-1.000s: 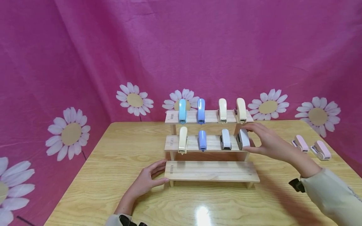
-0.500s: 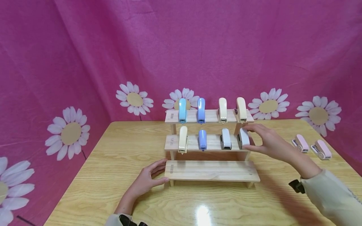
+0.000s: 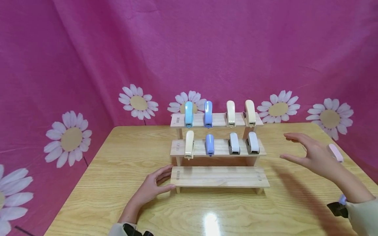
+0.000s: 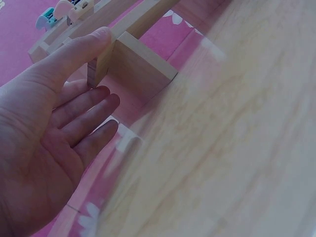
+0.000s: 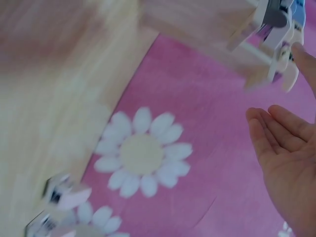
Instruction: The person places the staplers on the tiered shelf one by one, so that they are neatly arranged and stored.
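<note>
A three-tier wooden display stand point(image 3: 220, 177) stands on the table. My left hand point(image 3: 152, 187) grips the left end of its lowest tier, thumb at the front corner, as the left wrist view point(image 4: 59, 108) of the hand also shows. On the middle tier are a cream stapler point(image 3: 189, 144), a small blue stapler point(image 3: 209, 143), a white stapler point(image 3: 234, 143) and another white stapler point(image 3: 253, 142) at the right end. My right hand point(image 3: 316, 155) hovers right of the stand, thumb and fingers apart, holding nothing. It overlaps one pink stapler in the head view; the other pink stapler point(image 3: 335, 153) shows beside it.
Along the top tier stand a light-blue stapler point(image 3: 188, 114), a blue stapler point(image 3: 208, 113), a cream stapler point(image 3: 230, 113) and another cream one point(image 3: 250, 112). A magenta curtain point(image 3: 189, 49) with daisies hangs behind the wooden table point(image 3: 133, 144).
My right hand has let go of the rightmost white stapler on the middle tier and moved right, toward the pink staplers. My left hand has stayed at the stand's lowest tier.
</note>
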Tool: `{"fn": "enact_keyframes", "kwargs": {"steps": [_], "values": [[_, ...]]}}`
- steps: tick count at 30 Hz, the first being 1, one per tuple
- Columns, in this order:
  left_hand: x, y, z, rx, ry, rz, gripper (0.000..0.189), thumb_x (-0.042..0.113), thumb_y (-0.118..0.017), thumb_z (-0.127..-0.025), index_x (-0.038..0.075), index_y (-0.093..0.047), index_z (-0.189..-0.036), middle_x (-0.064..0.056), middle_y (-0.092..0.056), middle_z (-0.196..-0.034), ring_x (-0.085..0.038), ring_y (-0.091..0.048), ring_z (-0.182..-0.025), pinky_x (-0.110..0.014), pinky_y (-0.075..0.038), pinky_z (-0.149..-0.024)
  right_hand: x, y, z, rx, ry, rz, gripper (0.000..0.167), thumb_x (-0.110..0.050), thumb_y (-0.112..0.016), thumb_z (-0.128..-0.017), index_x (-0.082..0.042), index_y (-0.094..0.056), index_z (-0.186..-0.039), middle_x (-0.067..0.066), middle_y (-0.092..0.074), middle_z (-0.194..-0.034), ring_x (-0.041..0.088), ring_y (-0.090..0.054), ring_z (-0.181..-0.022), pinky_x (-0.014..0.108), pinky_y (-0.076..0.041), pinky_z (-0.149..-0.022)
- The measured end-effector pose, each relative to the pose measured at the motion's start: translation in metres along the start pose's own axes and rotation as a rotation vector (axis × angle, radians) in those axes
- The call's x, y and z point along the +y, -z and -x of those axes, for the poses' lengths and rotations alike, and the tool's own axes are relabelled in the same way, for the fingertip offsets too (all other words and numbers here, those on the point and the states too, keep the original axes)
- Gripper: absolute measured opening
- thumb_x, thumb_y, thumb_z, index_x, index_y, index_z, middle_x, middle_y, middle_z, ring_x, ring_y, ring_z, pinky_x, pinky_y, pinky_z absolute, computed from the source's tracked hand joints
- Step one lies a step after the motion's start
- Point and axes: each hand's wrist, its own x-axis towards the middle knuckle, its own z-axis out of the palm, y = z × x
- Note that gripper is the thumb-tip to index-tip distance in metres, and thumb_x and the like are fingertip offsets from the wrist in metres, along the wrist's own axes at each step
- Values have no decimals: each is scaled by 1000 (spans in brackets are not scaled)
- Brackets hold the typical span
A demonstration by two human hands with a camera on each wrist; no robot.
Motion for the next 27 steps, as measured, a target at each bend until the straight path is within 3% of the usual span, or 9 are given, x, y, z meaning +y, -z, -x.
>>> {"fn": "enact_keyframes", "kwargs": {"steps": [3, 7, 8, 11, 14, 15, 20, 23, 27], "values": [[1, 1, 0, 6, 7, -5, 79, 22, -77, -85, 1, -37, -149, -22, -44, -150, -38, -49, -135, -37, -44, -114, 12, 5, 14, 10, -22, -4, 73, -19, -92, -60, -1, -62, -124, 17, -69, -113, -23, -43, -107, -1, -40, -72], [1, 3, 0, 19, 15, -13, 79, 23, -78, -84, 2, -38, -149, -21, -44, -151, -37, -49, -135, -38, -44, -115, 25, 13, 33, 10, -78, 18, 70, -21, -92, -60, 1, -63, -120, 20, -68, -112, -31, -30, -108, -3, -37, -72], [1, 4, 1, 21, 17, -15, 79, 23, -78, -84, 2, -38, -149, -21, -44, -150, -37, -49, -135, -38, -44, -115, 28, 16, 37, 1, -101, 36, 69, -21, -92, -61, 1, -62, -119, 22, -67, -113, -24, -41, -109, 1, -41, -71], [2, 5, 1, 31, 26, -13, 78, 22, -78, -84, 2, -38, -149, -21, -45, -150, -37, -49, -134, -37, -44, -114, 37, 24, 51, -7, -143, 88, 69, -26, -92, -59, 0, -63, -116, 22, -66, -111, -31, -33, -100, 2, -37, -56], [2, 5, 2, 35, 27, -12, 78, 22, -78, -84, 2, -38, -149, -21, -46, -148, -37, -50, -134, -37, -45, -114, 47, 28, 65, 8, -143, 121, 72, -30, -93, -57, 2, -61, -113, 25, -66, -105, -30, -34, -98, 1, -35, -53], [2, 5, 2, 35, 27, -13, 78, 22, -78, -84, 2, -38, -149, -21, -47, -148, -36, -50, -134, -37, -46, -113, 51, 28, 70, 22, -139, 125, 73, -32, -93, -55, 2, -62, -111, 24, -67, -102, -33, -24, -97, -3, -31, -53], [2, 5, 3, 29, 28, -14, 78, 22, -77, -85, 1, -38, -149, -22, -46, -148, -37, -50, -134, -38, -45, -113, 64, 28, 93, 72, -172, 183, 81, -49, -91, -51, 6, -62, -103, 29, -66, -90, 0, -53, -75, 0, -31, -48], [1, 5, 3, 31, 31, -12, 79, 22, -78, -85, 1, -38, -149, -22, -46, -149, -37, -50, -134, -38, -45, -113, 70, 26, 104, 112, -189, 175, 94, -63, -87, -46, 10, -62, -98, 31, -64, -84, -9, -50, -77, -1, -30, -49], [1, 4, 3, 38, 30, -9, 78, 21, -78, -84, 1, -39, -148, -21, -47, -148, -36, -50, -133, -36, -46, -113, 74, 23, 119, 117, -231, 107, 98, -59, -90, -43, 16, -59, -98, 37, -60, -85, -34, -14, -96, -6, -25, -61]]}}
